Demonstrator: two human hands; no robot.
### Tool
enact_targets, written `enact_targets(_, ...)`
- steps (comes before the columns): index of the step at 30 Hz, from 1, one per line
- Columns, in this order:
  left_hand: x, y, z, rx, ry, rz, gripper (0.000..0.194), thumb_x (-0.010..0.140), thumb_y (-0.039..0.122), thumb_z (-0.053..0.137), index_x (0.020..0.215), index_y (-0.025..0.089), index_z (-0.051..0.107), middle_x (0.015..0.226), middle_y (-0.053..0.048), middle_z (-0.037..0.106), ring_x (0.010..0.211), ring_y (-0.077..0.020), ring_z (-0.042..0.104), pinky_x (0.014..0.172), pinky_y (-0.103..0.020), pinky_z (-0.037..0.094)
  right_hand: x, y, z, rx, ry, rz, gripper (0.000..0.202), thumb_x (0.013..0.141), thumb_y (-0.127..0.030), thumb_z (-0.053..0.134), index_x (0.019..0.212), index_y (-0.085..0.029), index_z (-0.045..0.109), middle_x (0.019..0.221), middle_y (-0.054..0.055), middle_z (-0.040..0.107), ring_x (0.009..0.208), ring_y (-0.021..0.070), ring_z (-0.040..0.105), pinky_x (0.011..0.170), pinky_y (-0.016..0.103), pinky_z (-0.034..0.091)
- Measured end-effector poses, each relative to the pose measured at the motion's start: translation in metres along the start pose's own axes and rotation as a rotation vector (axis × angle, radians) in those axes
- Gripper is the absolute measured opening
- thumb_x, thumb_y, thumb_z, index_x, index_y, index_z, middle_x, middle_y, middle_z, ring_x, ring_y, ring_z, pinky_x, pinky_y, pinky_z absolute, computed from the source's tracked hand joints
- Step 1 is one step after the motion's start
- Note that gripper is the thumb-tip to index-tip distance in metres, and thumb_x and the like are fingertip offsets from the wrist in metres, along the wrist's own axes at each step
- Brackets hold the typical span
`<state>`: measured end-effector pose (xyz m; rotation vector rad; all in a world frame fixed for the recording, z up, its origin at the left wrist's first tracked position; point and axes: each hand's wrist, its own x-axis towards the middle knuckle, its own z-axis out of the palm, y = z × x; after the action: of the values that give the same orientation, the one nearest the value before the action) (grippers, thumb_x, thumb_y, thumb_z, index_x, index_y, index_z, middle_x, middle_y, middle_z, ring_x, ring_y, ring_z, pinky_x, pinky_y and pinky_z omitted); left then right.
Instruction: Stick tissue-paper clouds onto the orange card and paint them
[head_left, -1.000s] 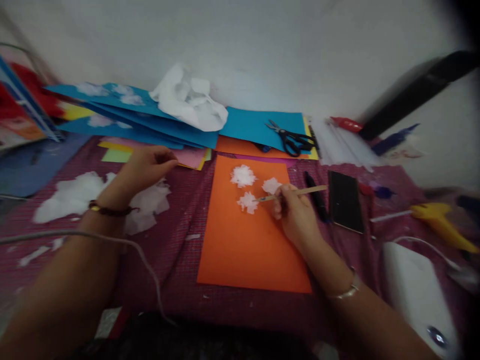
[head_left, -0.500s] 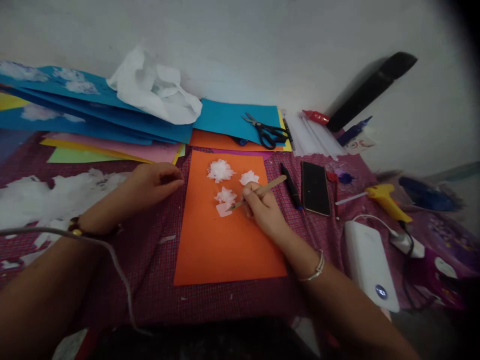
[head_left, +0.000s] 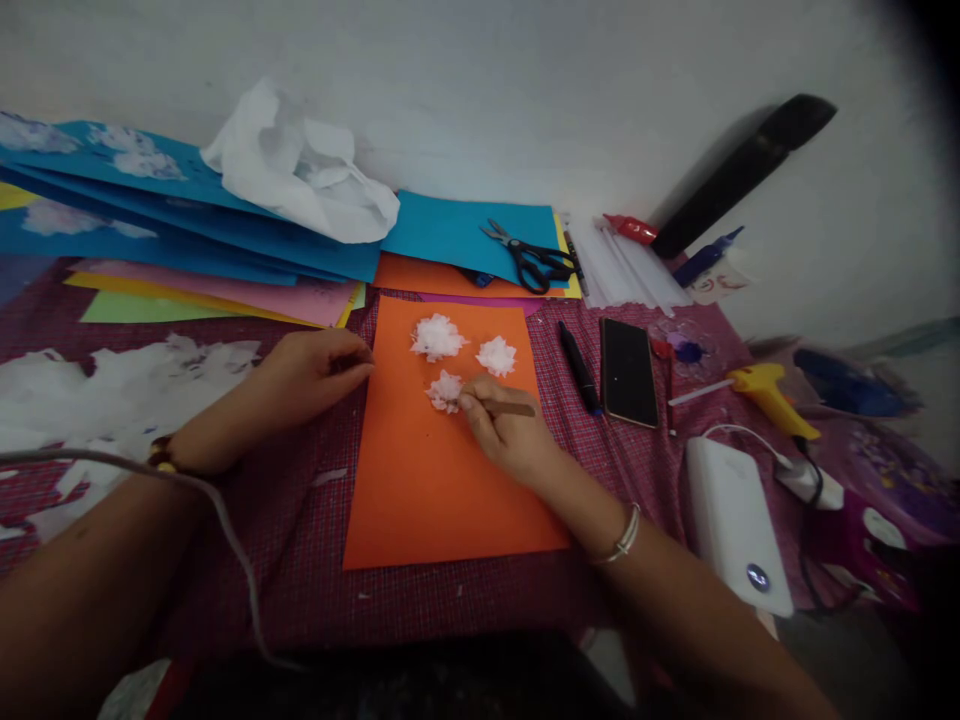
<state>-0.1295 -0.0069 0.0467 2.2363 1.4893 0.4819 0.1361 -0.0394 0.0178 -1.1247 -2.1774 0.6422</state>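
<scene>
An orange sheet lies on the checked cloth in front of me, bearing three crumpled white paper tufts. The upper-left tuft and the right tuft stand apart. My right hand pinches a flat wooden stick, its fingertips beside the lower tuft; the stick's tip is hidden. My left hand rests at the sheet's left edge, its fingers loosely curled and a little apart, holding nothing.
Torn white paper lies at left, with a grey cable over the left forearm. Scissors sit on blue sheets behind. A pen, phone, glue gun and power bank are at right.
The loose white piece under the lower tuft no longer shows separately; the tuft looks fuller. My right hand has shifted slightly left and the stick now lies flatter. The view has moved slightly.
</scene>
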Motion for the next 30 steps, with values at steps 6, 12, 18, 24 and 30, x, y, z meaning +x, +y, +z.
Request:
enact_targets(6, -0.008, 0.029, 0.026, -0.111, 0.020, 0.154, 0.021, 0.087, 0.025, 0.047, 0.093, 0.018, 0.066, 0.082, -0.004, 0.069, 0.072, -0.0167, 0.062, 0.065, -0.027, 0.043, 0.000, -0.006, -0.001, -0.044, -0.050, -0.031, 0.032, 0.100, -0.034, 0.033, 0.089, -0.018, 0.059, 0.074, 0.003, 0.062, 0.061, 0.0139, 0.053, 0.059, 0.027, 0.037)
enact_targets(12, -0.006, 0.045, 0.055, -0.127, 0.042, 0.241, 0.016, 0.090, 0.023, 0.047, 0.083, 0.019, 0.061, 0.071, 0.000, 0.062, 0.061, -0.0124, 0.054, 0.058, -0.024, 0.035, -0.001, -0.004, -0.001, -0.027, -0.026, -0.017, 0.031, 0.099, -0.034, 0.033, 0.087, -0.019, 0.058, 0.072, 0.003, 0.060, 0.062, 0.0152, 0.055, 0.060, 0.028, 0.037)
enact_targets(18, 0.001, 0.051, 0.064, -0.027, 0.047, 0.165, 0.017, 0.086, 0.023, 0.056, 0.071, 0.020, 0.049, 0.064, 0.003, 0.055, 0.054, -0.0114, 0.045, 0.052, -0.026, 0.026, 0.001, -0.001, 0.000, -0.001, 0.008, 0.020, 0.029, 0.099, -0.035, 0.036, 0.083, -0.021, 0.055, 0.070, 0.002, 0.058, 0.062, 0.0150, 0.053, 0.058, 0.028, 0.036)
enact_targets(24, 0.009, 0.057, 0.068, -0.004, 0.058, 0.173, 0.016, 0.087, 0.016, 0.051, 0.072, 0.019, 0.052, 0.069, 0.000, 0.058, 0.061, -0.0132, 0.048, 0.055, -0.027, 0.030, 0.000, 0.001, -0.004, 0.096, 0.084, -0.004, 0.028, 0.099, -0.035, 0.037, 0.080, -0.021, 0.052, 0.067, -0.001, 0.053, 0.060, 0.0137, 0.050, 0.057, 0.027, 0.036)
enact_targets(30, 0.011, 0.056, 0.069, 0.001, 0.045, 0.154, 0.016, 0.087, 0.017, 0.051, 0.071, 0.018, 0.053, 0.068, -0.001, 0.057, 0.062, -0.0140, 0.048, 0.056, -0.028, 0.030, -0.001, -0.001, -0.010, 0.315, 0.262, 0.044, 0.027, 0.099, -0.037, 0.041, 0.078, -0.023, 0.049, 0.064, -0.003, 0.050, 0.058, 0.0120, 0.048, 0.057, 0.027, 0.038)
